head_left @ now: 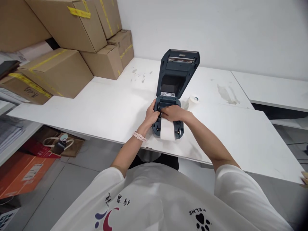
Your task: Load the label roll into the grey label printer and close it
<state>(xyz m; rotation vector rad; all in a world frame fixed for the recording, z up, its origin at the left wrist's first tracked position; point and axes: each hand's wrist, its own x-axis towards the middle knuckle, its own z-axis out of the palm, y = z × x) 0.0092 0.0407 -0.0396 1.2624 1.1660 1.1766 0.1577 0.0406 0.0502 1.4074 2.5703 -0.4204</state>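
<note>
Brown cardboard boxes (64, 69): stacked left, well apart from the hands. Left hand (151, 116): clasped round the near-left wall of a dark blue-grey plastic printer (157, 128), probably steadying it; lid raised, presumably for access, near the front edge of the white tabletop (115, 106). White paper strip (167, 131): laid out frontward; far end hidden. Right hand (172, 113): bent over the bay, fingertips obscured; pinching or merely pressing, cannot tell. Small white paper roll (192, 102): beside the printer, right.
</note>
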